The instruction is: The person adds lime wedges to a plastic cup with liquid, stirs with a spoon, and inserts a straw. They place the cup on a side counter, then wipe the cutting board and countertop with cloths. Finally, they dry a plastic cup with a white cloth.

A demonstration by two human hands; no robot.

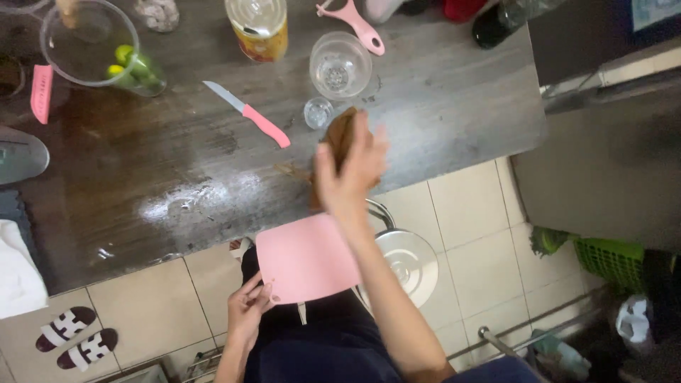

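Brown cloth (340, 136) wiped at bench (440, 113) edge; pink cutting board (306, 257) held below.

Right hand (352, 167) clenched on the brown cloth, pressed to the near edge of the dark, wet bench. Left hand (248, 306) gripping the pink cutting board by its lower corner, held under the bench edge above the lap. Judged partway: wet sheen and streaks left on the surface. Further out: pink knife (248, 113), two clear glasses (340, 65) just beyond the cloth, pink peeler (355, 25), jar (259, 28), clear jug with limes (96, 50). Below: metal pot lid (408, 262), tiled floor (156, 305), sandals (74, 337), green basket (610, 259).
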